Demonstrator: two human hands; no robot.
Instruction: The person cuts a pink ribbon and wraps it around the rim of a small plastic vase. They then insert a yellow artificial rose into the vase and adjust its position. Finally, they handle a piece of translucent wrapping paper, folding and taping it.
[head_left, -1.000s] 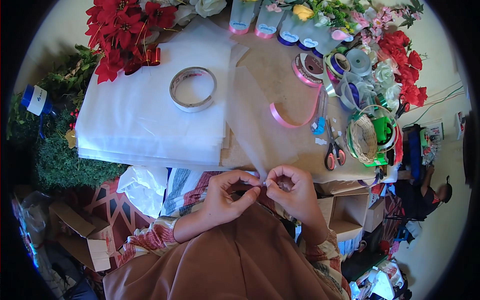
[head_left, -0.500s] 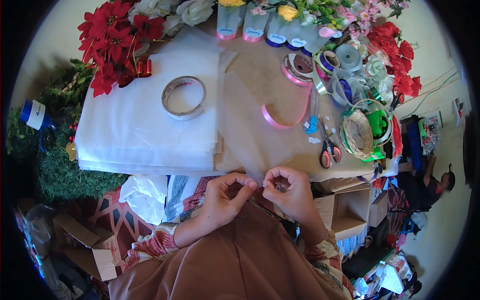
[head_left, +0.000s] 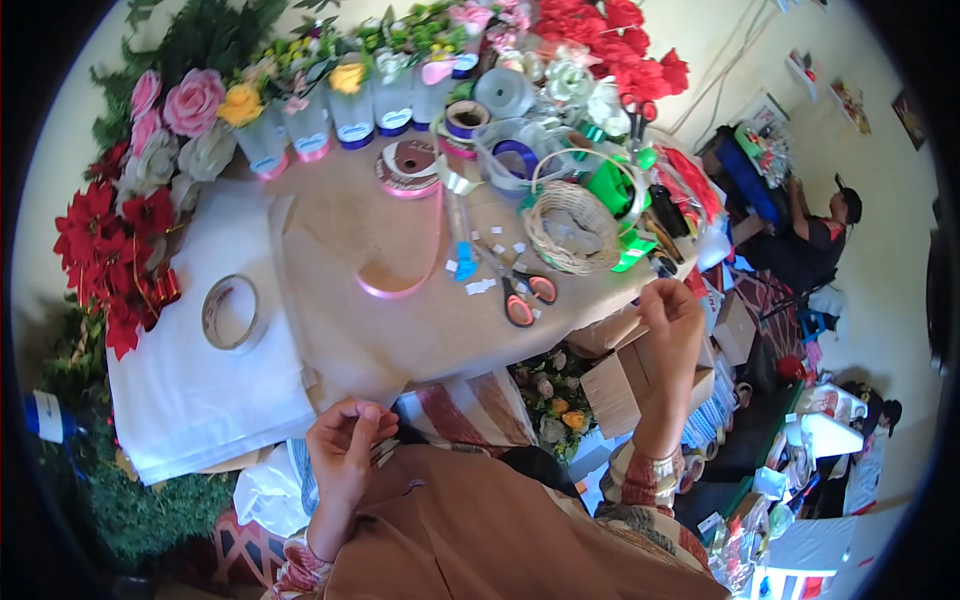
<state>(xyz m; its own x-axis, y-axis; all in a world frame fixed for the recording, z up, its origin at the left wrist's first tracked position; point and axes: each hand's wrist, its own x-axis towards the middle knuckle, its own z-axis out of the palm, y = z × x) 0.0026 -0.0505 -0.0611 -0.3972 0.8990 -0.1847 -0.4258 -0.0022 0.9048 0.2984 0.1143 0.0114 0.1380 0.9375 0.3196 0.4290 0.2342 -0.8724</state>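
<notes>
My left hand (head_left: 345,450) is at the near edge of the table (head_left: 400,335), over my brown lap. Its fingertips are pinched on a small pale piece that is too small to identify. My right hand (head_left: 672,315) is raised off the table's right edge, fingers curled together, and I can make out nothing in it. Red-handled scissors (head_left: 525,298) lie on the brown paper between the two hands. A loose strip of pink ribbon (head_left: 400,285) curls from its spool (head_left: 408,165).
A stack of white sheets (head_left: 190,390) carries a ring of tape (head_left: 232,313) at the left. A wicker basket (head_left: 572,225), green ribbon, jars (head_left: 350,115) and artificial flowers (head_left: 115,250) crowd the back. Cardboard boxes (head_left: 610,385) sit under the table; another person (head_left: 820,230) works far right.
My hands were pinched together at the table's near edge. Now they are wide apart: the right has swung up to the right, the left stays low. My view has turned right.
</notes>
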